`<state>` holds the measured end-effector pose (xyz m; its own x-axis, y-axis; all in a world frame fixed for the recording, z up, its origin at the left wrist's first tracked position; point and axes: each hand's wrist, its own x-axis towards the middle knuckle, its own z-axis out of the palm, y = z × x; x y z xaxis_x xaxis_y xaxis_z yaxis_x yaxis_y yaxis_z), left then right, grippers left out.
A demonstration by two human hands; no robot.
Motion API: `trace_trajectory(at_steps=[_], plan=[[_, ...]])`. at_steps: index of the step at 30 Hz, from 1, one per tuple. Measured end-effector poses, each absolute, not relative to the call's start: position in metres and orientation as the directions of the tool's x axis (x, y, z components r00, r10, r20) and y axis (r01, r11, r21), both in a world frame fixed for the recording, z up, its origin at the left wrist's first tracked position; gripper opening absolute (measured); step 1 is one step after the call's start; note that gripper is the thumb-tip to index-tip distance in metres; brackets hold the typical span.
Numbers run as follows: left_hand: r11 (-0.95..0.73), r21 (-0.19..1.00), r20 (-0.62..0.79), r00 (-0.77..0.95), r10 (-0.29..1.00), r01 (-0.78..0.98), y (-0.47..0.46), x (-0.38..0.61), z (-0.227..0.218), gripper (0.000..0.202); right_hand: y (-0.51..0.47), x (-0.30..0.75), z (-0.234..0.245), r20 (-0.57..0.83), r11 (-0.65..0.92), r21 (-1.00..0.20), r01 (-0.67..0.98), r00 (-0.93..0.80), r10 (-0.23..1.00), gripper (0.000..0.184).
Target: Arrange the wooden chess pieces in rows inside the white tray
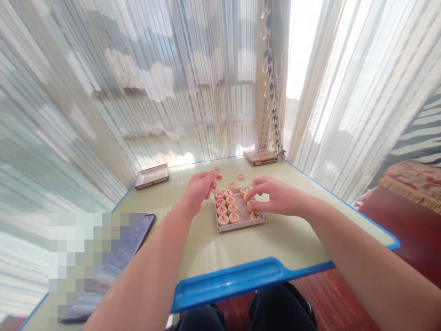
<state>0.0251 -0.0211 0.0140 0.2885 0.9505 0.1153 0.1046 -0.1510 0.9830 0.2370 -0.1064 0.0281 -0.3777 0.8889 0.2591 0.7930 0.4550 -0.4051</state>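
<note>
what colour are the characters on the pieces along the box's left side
Red, on pale pieces; the head view shows it.

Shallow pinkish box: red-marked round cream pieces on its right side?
No, the red-marked round cream pieces lie in two columns at left.

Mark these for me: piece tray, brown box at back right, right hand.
Piece tray (242, 225): head view, on its near wall.
Brown box (260, 155): head view, on its top face.
Right hand (276, 195): head view, on the back of the hand.

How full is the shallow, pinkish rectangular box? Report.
The box is partly full: round, cream pieces line both sides, its floor showing between.
</note>
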Motion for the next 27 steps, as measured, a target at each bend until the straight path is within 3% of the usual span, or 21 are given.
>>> trace_trajectory(at_steps=[10,18,22,25,27], plan=[[-0.168,0.978,0.127,0.292,0.948,0.123,-0.023,0.027,0.015,0.032,-0.103,0.237,0.026,0.204,0.42,-0.403,0.813,-0.368,0.907,0.014],[-0.219,0.957,0.172,0.235,0.957,0.19,-0.02,0.024,0.012,0.031,-0.101,0.239,0.026,0.251,0.409,-0.427,0.806,-0.329,0.91,0.016],[-0.354,0.783,0.372,0.072,0.925,0.511,-0.008,0.019,0.002,0.026,-0.102,0.239,0.029,0.25,0.413,-0.434,0.801,-0.333,0.909,0.015],[-0.425,0.546,0.501,0.126,0.856,0.722,0.002,0.013,-0.007,0.024,-0.101,0.241,0.03,0.32,0.429,-0.43,0.794,-0.31,0.895,0.018],[-0.42,0.46,0.475,0.183,0.861,0.783,0.007,0.011,-0.014,0.032,-0.097,0.243,0.026,0.385,0.426,-0.421,0.801,-0.267,0.883,0.02]])
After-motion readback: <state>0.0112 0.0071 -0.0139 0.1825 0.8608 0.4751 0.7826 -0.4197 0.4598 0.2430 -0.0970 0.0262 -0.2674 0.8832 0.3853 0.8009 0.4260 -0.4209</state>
